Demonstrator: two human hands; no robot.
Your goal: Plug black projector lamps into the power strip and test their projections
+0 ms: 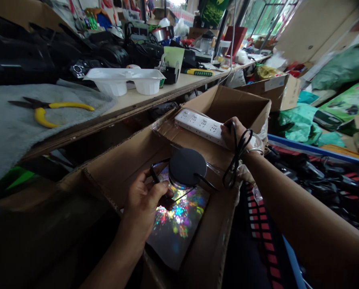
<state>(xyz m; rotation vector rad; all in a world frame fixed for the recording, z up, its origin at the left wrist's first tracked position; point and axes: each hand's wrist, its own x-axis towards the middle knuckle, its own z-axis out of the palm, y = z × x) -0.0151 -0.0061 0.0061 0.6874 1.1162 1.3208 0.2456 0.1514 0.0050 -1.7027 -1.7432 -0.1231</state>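
Note:
My left hand (pixel 151 192) is closed on the thin dark bracket of a lamp (pixel 188 167) with a round, flat black back. The lamp faces down, and many-coloured light spots (pixel 179 212) fall on a dark sheet below it, inside an open cardboard box (pixel 119 160). My right hand (pixel 235 132) grips the right end of a white power strip (pixel 200 125), which lies across the box. A looped black cable (pixel 236 160) hangs by the right hand, whose fingers hide whether a plug sits in the strip's end. Another black cable leaves the lamp's back towards the right.
Left of the box, a workbench (pixel 113 108) carries yellow-handled pliers (pixel 42 112) on grey cloth, white plastic trays (pixel 125 80) and a yellow-green cup (pixel 173 60). On the right stands a blue-rimmed basket (pixel 306 146) of black devices. More cartons (pixel 268 94) and green bags (pixel 300 124) lie behind.

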